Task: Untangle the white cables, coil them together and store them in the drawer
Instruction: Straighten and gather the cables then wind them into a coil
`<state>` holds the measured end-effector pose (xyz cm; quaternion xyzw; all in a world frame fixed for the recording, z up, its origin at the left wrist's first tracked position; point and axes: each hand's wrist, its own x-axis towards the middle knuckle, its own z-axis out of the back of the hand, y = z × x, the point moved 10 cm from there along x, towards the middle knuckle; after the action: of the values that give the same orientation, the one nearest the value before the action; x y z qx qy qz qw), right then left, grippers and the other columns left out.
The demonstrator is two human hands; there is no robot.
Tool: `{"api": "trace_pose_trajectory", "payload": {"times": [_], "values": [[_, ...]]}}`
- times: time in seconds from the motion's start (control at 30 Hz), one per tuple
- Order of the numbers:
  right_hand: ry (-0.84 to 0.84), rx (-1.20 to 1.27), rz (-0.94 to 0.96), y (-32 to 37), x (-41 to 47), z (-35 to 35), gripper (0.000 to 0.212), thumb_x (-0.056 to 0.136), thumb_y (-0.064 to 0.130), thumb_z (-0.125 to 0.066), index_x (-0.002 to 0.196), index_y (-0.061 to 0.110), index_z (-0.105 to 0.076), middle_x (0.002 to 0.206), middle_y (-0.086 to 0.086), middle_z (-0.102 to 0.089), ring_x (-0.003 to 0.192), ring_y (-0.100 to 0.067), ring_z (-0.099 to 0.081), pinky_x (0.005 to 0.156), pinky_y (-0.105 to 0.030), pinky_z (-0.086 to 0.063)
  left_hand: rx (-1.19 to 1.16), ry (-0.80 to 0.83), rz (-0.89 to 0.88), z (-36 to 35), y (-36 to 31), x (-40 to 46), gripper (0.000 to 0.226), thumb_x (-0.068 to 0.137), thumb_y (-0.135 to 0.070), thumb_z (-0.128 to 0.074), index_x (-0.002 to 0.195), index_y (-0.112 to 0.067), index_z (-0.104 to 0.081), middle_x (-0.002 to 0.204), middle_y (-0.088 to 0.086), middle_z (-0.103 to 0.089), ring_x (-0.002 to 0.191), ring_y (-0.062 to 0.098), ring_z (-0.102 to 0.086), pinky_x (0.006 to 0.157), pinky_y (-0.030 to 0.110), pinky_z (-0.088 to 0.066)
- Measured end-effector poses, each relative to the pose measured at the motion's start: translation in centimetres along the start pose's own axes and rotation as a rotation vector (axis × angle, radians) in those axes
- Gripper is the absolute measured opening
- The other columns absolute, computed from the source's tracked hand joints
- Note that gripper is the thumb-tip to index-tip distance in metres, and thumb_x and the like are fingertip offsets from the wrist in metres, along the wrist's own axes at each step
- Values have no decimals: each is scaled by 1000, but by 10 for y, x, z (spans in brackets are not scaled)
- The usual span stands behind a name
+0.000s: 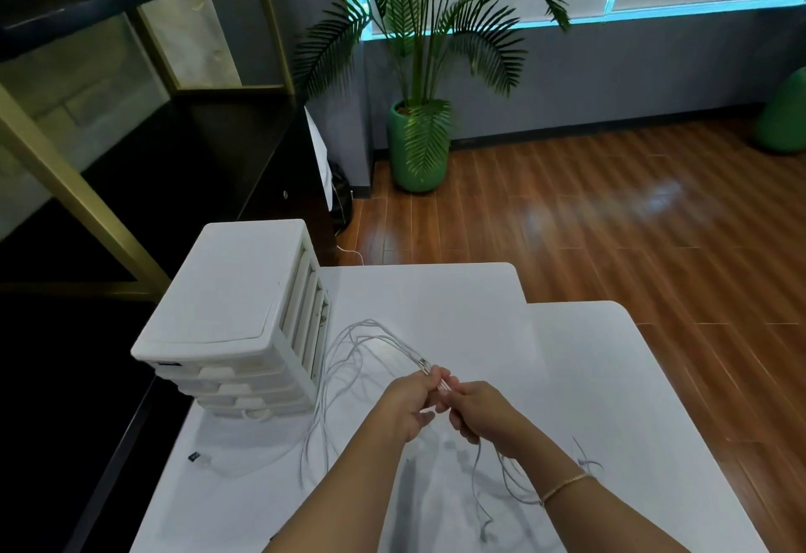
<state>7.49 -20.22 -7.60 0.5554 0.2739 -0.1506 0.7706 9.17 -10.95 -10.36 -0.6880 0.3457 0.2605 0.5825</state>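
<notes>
Thin white cables (349,349) loop across the white table (567,378), running from the drawer unit's side to my hands. My left hand (408,406) and my right hand (477,410) meet above the table's middle, and both pinch the bunched cable ends. A metal-tipped plug (422,363) sticks out just beyond my left fingers. More cable strands (488,491) hang down from my right hand toward the near edge. The white drawer unit (231,312) stands at the table's left, its stacked drawers pushed in.
A small dark plug end (197,458) with a white lead lies near the table's left edge. Dark shelving (144,151) stands to the left. A potted palm in a green pot (418,146) sits on the wooden floor beyond the table.
</notes>
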Motion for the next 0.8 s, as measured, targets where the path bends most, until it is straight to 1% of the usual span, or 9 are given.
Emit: {"api": "trace_pose_trajectory", "payload": {"times": [0.07,0.17,0.33,0.4,0.5,0.57,0.67,0.73,0.8], "values": [[19,11,-14,-3,-2,2,36,97,32,-48,74,9,-64,52,2,-57,39,-11,-43,44,-19,-36,5,14,-7,-2,-3,2,25,99,-22,-46,81,-17,-61,82,-5,-67,68,8,-57,93,33,-37],[88,45,-40,-5,-5,2,35,98,34,-48,80,9,-64,65,-2,-67,46,-12,-53,50,-19,-43,29,6,-15,-4,-9,2,24,100,-23,-44,83,-18,-60,86,-7,-67,75,5,-59,92,32,-32],[196,84,-86,-11,-7,3,17,97,13,-49,94,5,-63,84,-8,-67,59,-15,-63,56,-23,-50,49,-16,-16,-5,-9,6,24,100,-23,-44,84,-18,-61,85,-7,-67,78,7,-60,94,34,-33],[195,17,-107,-12,-6,4,14,96,6,-48,95,4,-62,84,-8,-61,60,-15,-63,56,-24,-51,46,-44,-16,-2,-8,8,24,100,-22,-44,83,-17,-61,84,-6,-68,78,8,-60,99,36,-33],[166,-88,-110,-12,-4,7,19,94,0,-42,99,5,-60,77,-6,-58,53,-13,-61,57,-24,-52,47,-60,-16,0,-8,11,24,100,-22,-45,83,-16,-61,82,-5,-67,77,9,-60,101,38,-33],[165,-120,-105,-11,-5,7,22,93,1,-40,103,6,-59,75,-4,-63,54,-12,-63,60,-23,-51,74,-61,-25,-1,-9,13,24,99,-21,-45,83,-15,-62,82,-5,-67,75,10,-61,98,35,-32],[170,-182,-61,-8,-4,5,26,93,5,-37,109,11,-56,81,-1,-69,67,-12,-69,70,-24,-49,104,-77,-42,-1,-9,14,20,98,-18,-47,90,-9,-63,81,-1,-67,72,11,-63,85,27,-33],[164,-249,-26,-5,-2,4,26,93,8,-36,108,16,-55,83,1,-70,74,-12,-70,81,-26,-51,112,-90,-52,0,-10,14,19,98,-17,-48,96,-6,-63,81,0,-67,70,11,-63,83,26,-33],[165,-267,-21,-4,-1,4,26,92,9,-36,108,14,-57,85,1,-70,78,-13,-71,85,-28,-51,116,-98,-56,1,-11,13,18,98,-17,-48,97,-6,-63,80,0,-66,69,11,-62,83,26,-33]]}}
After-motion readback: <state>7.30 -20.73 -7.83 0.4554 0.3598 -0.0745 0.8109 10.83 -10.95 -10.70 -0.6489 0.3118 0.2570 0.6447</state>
